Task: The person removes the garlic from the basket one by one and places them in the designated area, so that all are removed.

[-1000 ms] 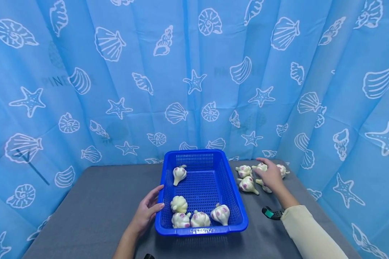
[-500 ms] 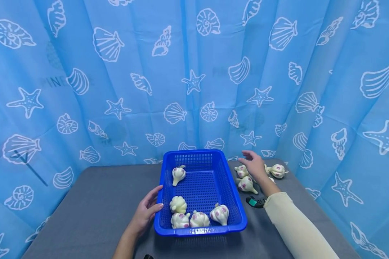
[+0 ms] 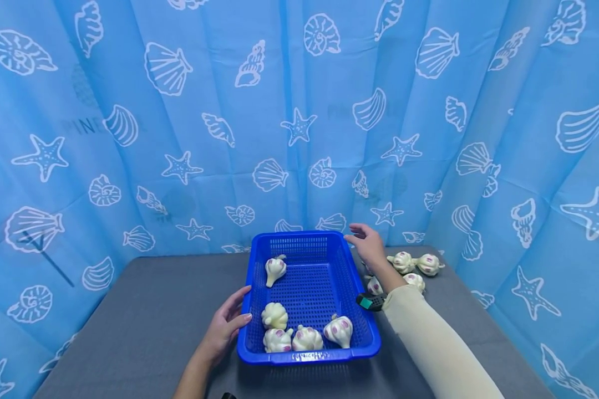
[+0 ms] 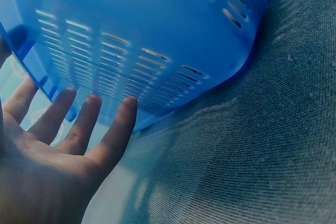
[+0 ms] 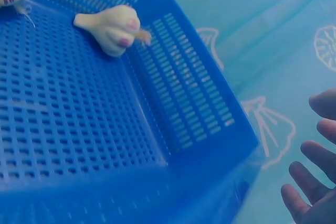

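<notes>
A blue plastic basket (image 3: 371,350) with slotted sides holds several garlic bulbs: a lone garlic bulb (image 3: 275,270) near its far left corner, others along its front end, including a garlic bulb (image 3: 339,331) at the right. My left hand (image 3: 223,327) holds the basket's left side, thumb over the rim. In the left wrist view, its fingers (image 4: 84,124) spread along the outer wall. At the far right corner is my right hand (image 3: 370,247), its fingers spread and holding nothing. The right wrist view has these fingers (image 5: 307,182) apart from the basket wall.
Right of the basket lie more garlic bulbs (image 3: 402,262) on the grey cloth-covered table (image 3: 165,316), some partly hidden by my right arm. A black strap piece with a green patch (image 3: 371,301) is at my right wrist. A blue shell-patterned curtain (image 3: 299,149) surrounds the table.
My right hand has moved left, from over the loose garlic bulbs to the basket's far right corner, uncovering bulbs at the right. My left hand and the basket stay in place.
</notes>
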A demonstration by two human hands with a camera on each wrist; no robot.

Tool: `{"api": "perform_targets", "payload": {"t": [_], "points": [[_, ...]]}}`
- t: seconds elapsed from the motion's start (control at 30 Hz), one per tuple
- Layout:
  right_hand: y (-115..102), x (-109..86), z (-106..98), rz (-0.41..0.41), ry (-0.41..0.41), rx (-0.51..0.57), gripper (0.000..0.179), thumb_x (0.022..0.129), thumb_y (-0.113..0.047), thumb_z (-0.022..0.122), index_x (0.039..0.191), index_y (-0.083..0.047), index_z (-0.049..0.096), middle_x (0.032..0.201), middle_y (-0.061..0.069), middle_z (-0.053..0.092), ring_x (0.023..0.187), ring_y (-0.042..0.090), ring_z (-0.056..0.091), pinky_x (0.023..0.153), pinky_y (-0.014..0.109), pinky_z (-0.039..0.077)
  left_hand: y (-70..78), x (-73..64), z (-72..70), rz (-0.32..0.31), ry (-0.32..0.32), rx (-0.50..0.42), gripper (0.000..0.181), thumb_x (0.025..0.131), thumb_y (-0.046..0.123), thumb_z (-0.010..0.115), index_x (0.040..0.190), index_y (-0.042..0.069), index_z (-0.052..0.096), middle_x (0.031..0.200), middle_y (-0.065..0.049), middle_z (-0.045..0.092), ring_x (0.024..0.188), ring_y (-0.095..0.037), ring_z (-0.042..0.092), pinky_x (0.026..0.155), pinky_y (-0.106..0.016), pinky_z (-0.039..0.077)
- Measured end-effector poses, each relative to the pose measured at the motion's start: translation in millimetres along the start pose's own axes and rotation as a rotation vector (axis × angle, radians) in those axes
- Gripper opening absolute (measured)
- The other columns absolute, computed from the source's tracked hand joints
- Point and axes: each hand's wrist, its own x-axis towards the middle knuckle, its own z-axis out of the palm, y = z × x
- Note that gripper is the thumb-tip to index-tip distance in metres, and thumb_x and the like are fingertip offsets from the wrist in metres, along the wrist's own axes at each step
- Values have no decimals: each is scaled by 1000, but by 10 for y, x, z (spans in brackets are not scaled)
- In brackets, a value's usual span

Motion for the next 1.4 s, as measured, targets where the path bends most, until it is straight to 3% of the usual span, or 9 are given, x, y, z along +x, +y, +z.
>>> {"api": "perform_targets", "payload": {"t": [0.3, 0.6, 0.83, 1.0, 1.4], "points": [[-24, -17, 282, 21, -18, 40, 41, 91, -13, 67, 129, 0, 57, 131, 21, 57, 121, 36, 53, 100, 47, 43, 7, 4, -15, -26, -17, -46, 57, 94, 15, 62, 147, 20, 41, 151, -15, 34, 133, -40, 39, 98, -53, 45], [-94, -34, 524, -68, -8, 87, 38, 87, -4, 69, 122, 8, 60, 121, 28, 60, 113, 40, 58, 97, 46, 46, -5, 15, -23, -32, -18, -51, 57, 94, 15, 61, 147, 21, 40, 151, -15, 34, 134, -39, 38, 98, -52, 44], [-86, -52, 728, -26, -95, 55, 43, 89, -10, 68, 129, 3, 57, 126, 23, 59, 117, 38, 56, 98, 48, 44, -6, 13, -43, -3, -33, -44, 58, 95, 12, 60, 148, 14, 38, 151, -19, 33, 133, -41, 38, 97, -51, 45], [-114, -95, 844, -4, -127, -6, 42, 91, -16, 68, 130, -3, 58, 127, 14, 61, 120, 33, 53, 98, 49, 44, -7, 15, -36, -14, -22, -32, 58, 94, 13, 61, 147, 18, 40, 151, -16, 34, 133, -40, 38, 97, -52, 45], [-176, -181, 1077, 0, -283, -52, 44, 92, -20, 66, 132, -5, 57, 129, 15, 59, 122, 35, 52, 98, 51, 44, 34, 15, -13, -20, -24, -36, 58, 94, 14, 61, 148, 18, 40, 151, -16, 33, 133, -41, 38, 97, -53, 45]]}}
